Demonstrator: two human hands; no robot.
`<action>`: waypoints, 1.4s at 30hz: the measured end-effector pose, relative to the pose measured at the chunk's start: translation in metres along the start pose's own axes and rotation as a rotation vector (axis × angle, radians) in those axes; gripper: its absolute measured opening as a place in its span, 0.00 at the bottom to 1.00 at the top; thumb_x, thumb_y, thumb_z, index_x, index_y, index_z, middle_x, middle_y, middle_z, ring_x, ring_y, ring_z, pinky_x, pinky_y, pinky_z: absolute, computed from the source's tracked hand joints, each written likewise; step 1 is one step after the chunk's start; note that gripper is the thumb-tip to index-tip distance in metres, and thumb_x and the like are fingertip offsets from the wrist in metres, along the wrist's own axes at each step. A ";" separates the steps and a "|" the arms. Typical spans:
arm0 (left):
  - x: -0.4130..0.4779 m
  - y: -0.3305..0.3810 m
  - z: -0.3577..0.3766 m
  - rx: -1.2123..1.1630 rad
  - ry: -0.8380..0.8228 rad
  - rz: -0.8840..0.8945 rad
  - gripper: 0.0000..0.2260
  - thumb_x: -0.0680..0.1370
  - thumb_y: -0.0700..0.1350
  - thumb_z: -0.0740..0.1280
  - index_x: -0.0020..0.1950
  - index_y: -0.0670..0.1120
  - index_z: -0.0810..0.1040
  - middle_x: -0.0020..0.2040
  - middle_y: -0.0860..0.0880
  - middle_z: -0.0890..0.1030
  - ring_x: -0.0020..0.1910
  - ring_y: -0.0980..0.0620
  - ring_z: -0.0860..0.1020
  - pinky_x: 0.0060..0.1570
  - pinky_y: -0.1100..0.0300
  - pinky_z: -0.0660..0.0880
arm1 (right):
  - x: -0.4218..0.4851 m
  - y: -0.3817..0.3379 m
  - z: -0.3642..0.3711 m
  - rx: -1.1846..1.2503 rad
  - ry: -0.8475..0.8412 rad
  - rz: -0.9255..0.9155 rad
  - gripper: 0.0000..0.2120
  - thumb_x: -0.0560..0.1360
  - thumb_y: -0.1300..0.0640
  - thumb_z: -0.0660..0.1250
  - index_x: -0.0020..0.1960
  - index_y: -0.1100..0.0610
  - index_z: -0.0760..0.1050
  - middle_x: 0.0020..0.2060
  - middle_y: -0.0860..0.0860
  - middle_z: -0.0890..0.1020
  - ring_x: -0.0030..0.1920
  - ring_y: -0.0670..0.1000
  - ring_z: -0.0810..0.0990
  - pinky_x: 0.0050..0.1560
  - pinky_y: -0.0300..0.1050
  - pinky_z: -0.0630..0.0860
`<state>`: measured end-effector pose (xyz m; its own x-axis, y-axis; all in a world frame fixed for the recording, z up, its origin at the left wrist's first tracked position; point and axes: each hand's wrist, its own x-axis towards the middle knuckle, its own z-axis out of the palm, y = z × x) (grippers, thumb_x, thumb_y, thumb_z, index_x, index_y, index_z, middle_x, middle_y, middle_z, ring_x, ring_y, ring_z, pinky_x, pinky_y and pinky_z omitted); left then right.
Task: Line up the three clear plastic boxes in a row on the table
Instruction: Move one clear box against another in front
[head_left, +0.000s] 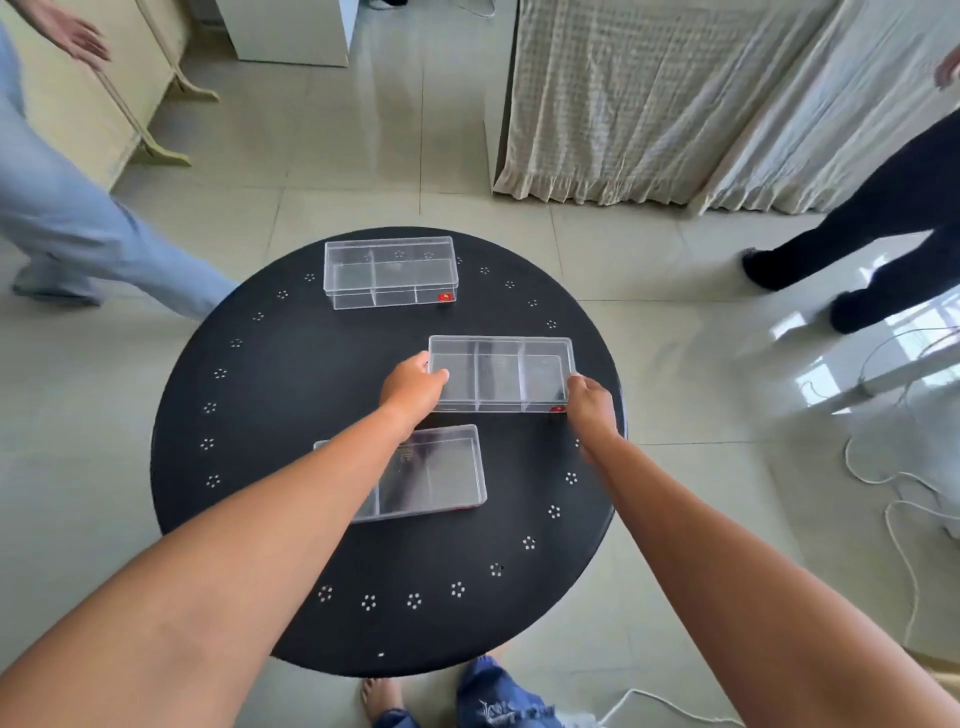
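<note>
Three clear plastic boxes with inner dividers sit on a round black table (270, 395). The far box (390, 272) stands near the table's back edge. The middle box (501, 373) lies right of centre; my left hand (413, 391) grips its left end and my right hand (591, 402) grips its near right corner. The near box (434, 475) lies closer to me, slightly turned, with its left part hidden under my left forearm.
A person in light blue trousers (78, 223) stands at the left and another in black trousers (878, 228) at the right. A cloth-covered piece of furniture (649, 98) stands behind the table. White cords (893, 483) lie on the tiled floor at right.
</note>
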<state>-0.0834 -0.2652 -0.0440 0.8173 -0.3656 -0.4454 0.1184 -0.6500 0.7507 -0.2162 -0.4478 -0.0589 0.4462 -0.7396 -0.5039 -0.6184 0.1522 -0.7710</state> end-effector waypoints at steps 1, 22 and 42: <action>0.000 -0.001 -0.008 0.003 0.023 -0.007 0.07 0.76 0.44 0.60 0.41 0.43 0.73 0.40 0.43 0.77 0.44 0.39 0.74 0.38 0.52 0.69 | -0.002 -0.005 0.007 0.003 -0.019 -0.006 0.10 0.76 0.53 0.53 0.43 0.54 0.72 0.37 0.51 0.73 0.38 0.52 0.68 0.34 0.44 0.63; -0.019 -0.097 -0.102 -0.262 0.079 -0.151 0.10 0.79 0.45 0.59 0.52 0.42 0.77 0.63 0.40 0.77 0.63 0.38 0.74 0.61 0.51 0.69 | -0.060 -0.018 0.106 -0.094 -0.298 -0.001 0.21 0.74 0.49 0.53 0.50 0.64 0.76 0.46 0.61 0.82 0.43 0.53 0.76 0.54 0.54 0.77; -0.045 -0.101 -0.095 -0.466 -0.049 -0.272 0.35 0.78 0.69 0.49 0.74 0.47 0.68 0.74 0.47 0.71 0.74 0.48 0.67 0.74 0.51 0.60 | -0.074 -0.019 0.087 -0.035 -0.343 0.126 0.26 0.79 0.42 0.48 0.49 0.57 0.79 0.51 0.55 0.84 0.54 0.57 0.81 0.55 0.52 0.75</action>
<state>-0.0785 -0.1201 -0.0539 0.6963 -0.2630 -0.6678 0.5686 -0.3656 0.7369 -0.1811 -0.3390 -0.0405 0.5526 -0.4526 -0.6999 -0.7015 0.2009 -0.6837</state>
